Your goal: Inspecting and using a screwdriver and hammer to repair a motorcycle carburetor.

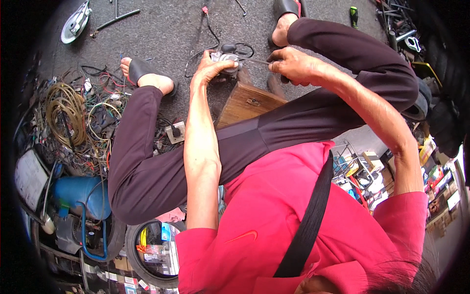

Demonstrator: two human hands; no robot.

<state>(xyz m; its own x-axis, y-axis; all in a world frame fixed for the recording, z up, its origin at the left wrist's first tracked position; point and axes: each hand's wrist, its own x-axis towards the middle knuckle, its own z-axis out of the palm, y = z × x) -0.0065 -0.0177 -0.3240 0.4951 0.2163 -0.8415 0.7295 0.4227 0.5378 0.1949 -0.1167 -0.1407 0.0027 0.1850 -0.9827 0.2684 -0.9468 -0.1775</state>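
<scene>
My left hand (209,68) is closed around a silver carburetor (228,62), its thumb lying across the near side. A black rounded cap (228,47) sits at the far side of this metal part. From it a thin black wire loops away over the ground to a red connector (205,10). In my right hand (295,66) is a screwdriver (255,61), with the fingers wrapped round its handle, which is mostly hidden. Its thin dark shaft points left, and the tip meets or nearly meets the carburetor's right side; contact cannot be made out.
A wooden stool (248,104) stands between my legs, just below the hands. Tangled wires and a coiled hose (66,112) lie at left, near a white socket block (175,132) and blue tank (82,197). A green-black screwdriver (353,16) and metal rods (115,22) lie farther off.
</scene>
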